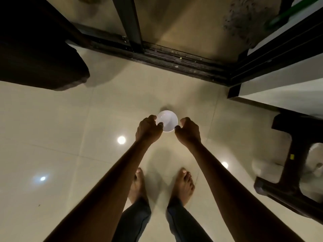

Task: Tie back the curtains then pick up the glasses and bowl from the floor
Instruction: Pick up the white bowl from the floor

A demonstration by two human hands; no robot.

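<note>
White and round, the bowl (pixel 167 120) sits low over the glossy cream floor (pixel 52 137), ahead of the person's bare feet (pixel 183 184) and short of the dark sliding-door track (pixel 157 55); whether it touches the tiles or is just clear of them I cannot tell. The left hand (pixel 148 130) grips its left side, with the thumb hooked over the rim. The right hand (pixel 189 131) is curled against the right side, thumb tip on the edge. Both forearms reach down from the bottom of the view. A dark curtain (pixel 35 49) hangs at the upper left, well apart from the bowl. A dark stool (pixel 288 163) stands at the right, near the wall. Ceiling lights reflect as bright spots on the tiles.
</note>
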